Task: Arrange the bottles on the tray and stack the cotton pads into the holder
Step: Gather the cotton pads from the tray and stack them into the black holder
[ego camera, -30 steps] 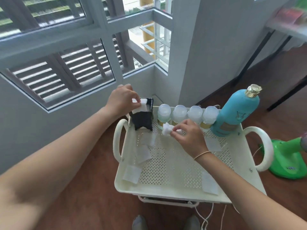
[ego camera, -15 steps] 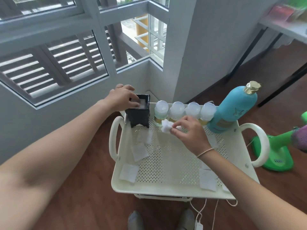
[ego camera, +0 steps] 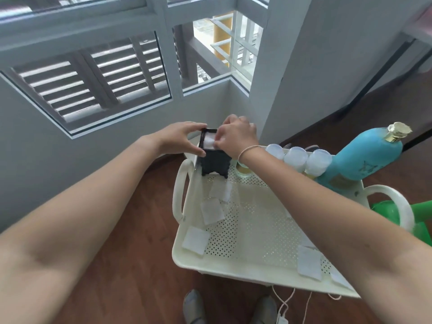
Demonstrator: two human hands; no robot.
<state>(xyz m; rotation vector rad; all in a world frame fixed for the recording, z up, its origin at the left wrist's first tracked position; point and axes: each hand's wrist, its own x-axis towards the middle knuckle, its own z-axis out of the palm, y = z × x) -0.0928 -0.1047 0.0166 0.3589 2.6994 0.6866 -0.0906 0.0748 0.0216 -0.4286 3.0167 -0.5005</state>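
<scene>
Left hand [ego camera: 180,139] grips black holder [ego camera: 214,161] | right hand [ego camera: 236,136] pinches white pad [ego camera: 208,141]

No text can be read; the teal bottle [ego camera: 364,157] bears only a faint, illegible emblem.

Black holder [ego camera: 214,161], white pads [ego camera: 211,210], teal bottle [ego camera: 364,157].

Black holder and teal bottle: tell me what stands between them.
Head view: a row of white-capped small bottles stands between the black holder and the teal bottle.
</scene>
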